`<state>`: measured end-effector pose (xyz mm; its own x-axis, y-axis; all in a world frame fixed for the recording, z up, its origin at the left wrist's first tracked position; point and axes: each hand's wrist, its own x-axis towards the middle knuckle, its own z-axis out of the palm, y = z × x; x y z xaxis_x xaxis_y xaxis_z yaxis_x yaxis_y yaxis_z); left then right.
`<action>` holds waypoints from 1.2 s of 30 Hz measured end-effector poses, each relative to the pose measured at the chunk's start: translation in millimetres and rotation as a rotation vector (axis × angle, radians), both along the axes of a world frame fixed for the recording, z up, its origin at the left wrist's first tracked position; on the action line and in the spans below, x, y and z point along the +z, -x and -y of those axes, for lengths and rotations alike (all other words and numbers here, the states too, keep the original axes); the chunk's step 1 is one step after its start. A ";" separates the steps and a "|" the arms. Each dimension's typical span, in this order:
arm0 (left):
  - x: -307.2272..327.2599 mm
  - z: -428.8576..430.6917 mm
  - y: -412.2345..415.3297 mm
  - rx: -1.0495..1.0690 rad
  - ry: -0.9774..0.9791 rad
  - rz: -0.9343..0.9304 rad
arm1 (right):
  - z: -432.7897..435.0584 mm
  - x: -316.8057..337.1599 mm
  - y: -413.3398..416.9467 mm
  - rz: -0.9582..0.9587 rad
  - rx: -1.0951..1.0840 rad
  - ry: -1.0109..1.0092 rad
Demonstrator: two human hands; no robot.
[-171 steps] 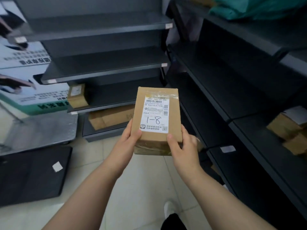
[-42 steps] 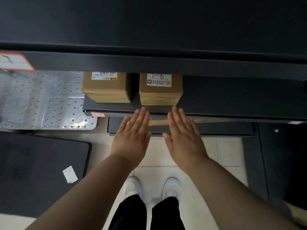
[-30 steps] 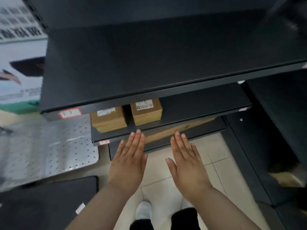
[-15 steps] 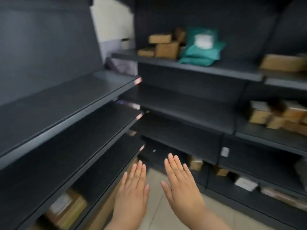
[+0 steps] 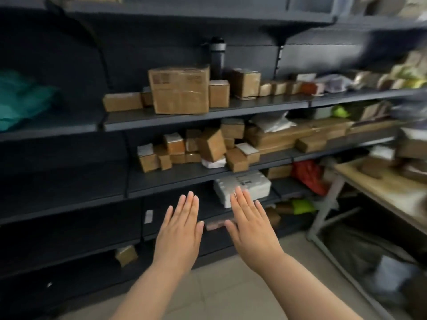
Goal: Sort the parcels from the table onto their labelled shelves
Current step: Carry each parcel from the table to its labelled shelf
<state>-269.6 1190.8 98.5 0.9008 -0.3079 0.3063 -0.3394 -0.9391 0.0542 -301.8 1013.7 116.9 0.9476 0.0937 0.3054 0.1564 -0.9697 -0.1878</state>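
Cardboard on every rack, and both hands bare in front of it.

The left hand [image 5: 179, 229] and right hand [image 5: 250, 229] hover flat, fingers straight, gripping nothing, before the dark grey metal shelves [image 5: 173, 183]. The right one's fingertips cross in front of a pale grey wrapped packet [image 5: 251, 183] on a lower shelf. The parcels left to sort look to be the brown cardboard boxes [image 5: 413, 172] on the pale wooden table [image 5: 381, 188] at far right, though that corner is too smeared to be sure. Next job, I reckon: turn right, lift one box with both hands, label up, and read its number before walking off.
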 end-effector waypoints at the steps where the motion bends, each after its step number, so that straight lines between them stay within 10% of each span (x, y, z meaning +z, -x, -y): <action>1: -0.8 28.1 -4.5 -0.072 0.011 0.013 | 25.2 -1.2 1.3 -0.015 -0.041 0.003; 36: -34.8 503.0 -176.9 -1.321 -0.035 -0.047 | 342.9 -39.8 -24.4 -0.126 -1.270 -0.248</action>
<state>-92.7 687.8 63.7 -0.0715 -0.9637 0.2572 -0.9929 0.0933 0.0735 -277.4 670.8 77.1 0.3553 -0.9306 0.0877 -0.8717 -0.3638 -0.3283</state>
